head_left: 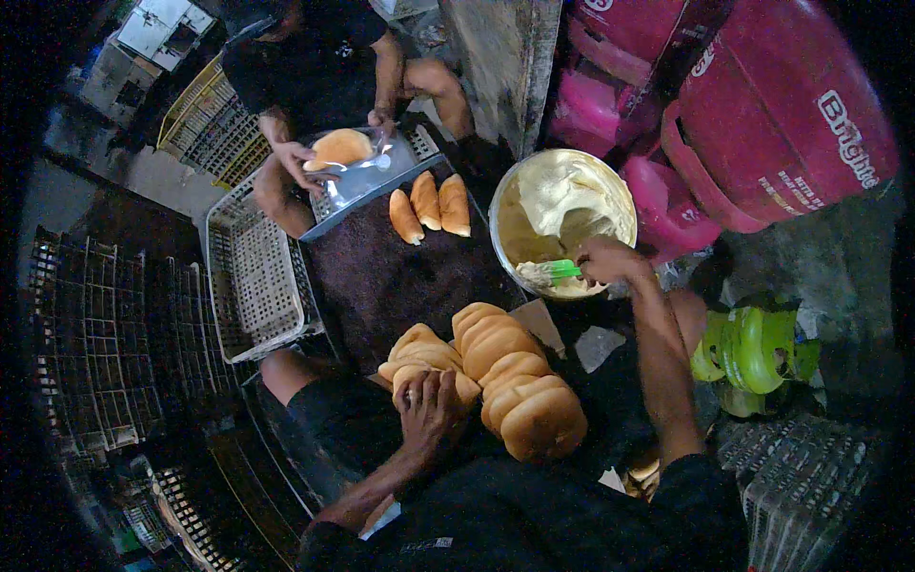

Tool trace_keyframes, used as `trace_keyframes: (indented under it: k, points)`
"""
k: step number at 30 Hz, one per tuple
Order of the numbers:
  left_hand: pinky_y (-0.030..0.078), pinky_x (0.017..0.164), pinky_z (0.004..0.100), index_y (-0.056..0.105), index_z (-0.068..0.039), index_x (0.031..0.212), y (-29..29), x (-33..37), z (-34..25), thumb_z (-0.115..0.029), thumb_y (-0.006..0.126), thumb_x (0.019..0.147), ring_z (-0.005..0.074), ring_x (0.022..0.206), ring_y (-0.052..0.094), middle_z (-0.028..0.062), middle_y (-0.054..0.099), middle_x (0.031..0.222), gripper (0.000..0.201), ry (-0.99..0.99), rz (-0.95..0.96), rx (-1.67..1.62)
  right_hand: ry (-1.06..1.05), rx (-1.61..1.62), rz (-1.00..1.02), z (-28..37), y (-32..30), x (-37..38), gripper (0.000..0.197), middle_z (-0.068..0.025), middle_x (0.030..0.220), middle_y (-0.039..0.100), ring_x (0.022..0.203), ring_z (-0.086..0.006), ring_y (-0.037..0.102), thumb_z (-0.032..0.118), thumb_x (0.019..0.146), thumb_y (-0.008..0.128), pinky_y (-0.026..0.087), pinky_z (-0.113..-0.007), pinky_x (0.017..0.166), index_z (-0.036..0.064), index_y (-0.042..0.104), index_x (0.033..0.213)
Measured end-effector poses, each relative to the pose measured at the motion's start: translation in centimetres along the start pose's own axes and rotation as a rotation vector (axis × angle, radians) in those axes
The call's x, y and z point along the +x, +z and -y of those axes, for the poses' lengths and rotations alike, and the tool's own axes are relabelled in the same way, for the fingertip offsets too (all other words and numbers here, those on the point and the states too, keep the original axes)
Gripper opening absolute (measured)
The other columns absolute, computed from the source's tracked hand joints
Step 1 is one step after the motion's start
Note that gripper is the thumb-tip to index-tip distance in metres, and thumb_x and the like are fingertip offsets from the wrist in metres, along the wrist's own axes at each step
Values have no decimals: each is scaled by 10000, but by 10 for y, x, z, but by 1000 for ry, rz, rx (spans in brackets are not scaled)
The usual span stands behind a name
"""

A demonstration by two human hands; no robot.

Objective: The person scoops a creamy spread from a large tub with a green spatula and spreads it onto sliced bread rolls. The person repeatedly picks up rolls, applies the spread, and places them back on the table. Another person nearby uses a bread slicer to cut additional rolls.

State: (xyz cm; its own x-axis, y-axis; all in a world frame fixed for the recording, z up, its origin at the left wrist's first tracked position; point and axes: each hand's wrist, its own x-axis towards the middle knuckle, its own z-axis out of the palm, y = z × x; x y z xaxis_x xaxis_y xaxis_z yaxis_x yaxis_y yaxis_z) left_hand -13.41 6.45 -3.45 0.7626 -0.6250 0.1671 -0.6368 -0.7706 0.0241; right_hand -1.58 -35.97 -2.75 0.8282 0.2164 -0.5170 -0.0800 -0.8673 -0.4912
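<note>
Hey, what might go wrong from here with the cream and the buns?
Cream on the green spatula in the right hand could drip if carried away from the bucket.

The left hand rests on a soft-looking bun; too much pressure might squash it.

The long row of buns leans one against another, so a knock could perhaps topple some.

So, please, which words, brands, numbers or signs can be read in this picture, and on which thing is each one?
I don't copy wording or brands, but here is where they stand:
Large pink gas cylinder: big white lettering, readable; smaller white lines, partly blurred.
Pink gas cylinder behind it: white print, cut off by the frame.
Wearer's black shirt: small pale mark, unreadable.
Co-worker's black shirt: chest mark, too small.
</note>
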Motion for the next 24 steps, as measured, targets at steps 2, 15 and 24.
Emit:
trace_keyframes:
  k: [2, 15, 24]
  points:
    - [396, 1009, 449, 426, -37, 1332, -28, 16, 15, -256, 746, 731, 294, 1121, 555, 107, 587, 1151, 716, 14, 250, -206, 149, 277, 7, 29, -14, -18, 209, -68, 731, 676, 588, -143, 636, 82, 786, 531, 508, -315, 568, 34, 679, 925]
    - [403, 1036, 516, 437, -89, 1381, -11, 136, 32, -588, 416, 942, 327, 1217, 517, 158, 520, 1329, 664, -722, 73, -2440, -669, 48, -623, 98, 34, 19, 251, -113, 790, 606, 796, -271, 604, 212, 849, 674, 503, -376, 669, 96, 686, 1071]
    - [512, 891, 447, 540, -85, 1227, 39, 141, 68, -453, 517, 958, 285, 1000, 615, 124, 612, 1127, 457, -1101, 13, -2222, -667, -498, -719, 143, 36, -13, 385, -74, 885, 562, 826, -259, 591, 138, 748, 644, 490, -370, 702, 161, 643, 1132]
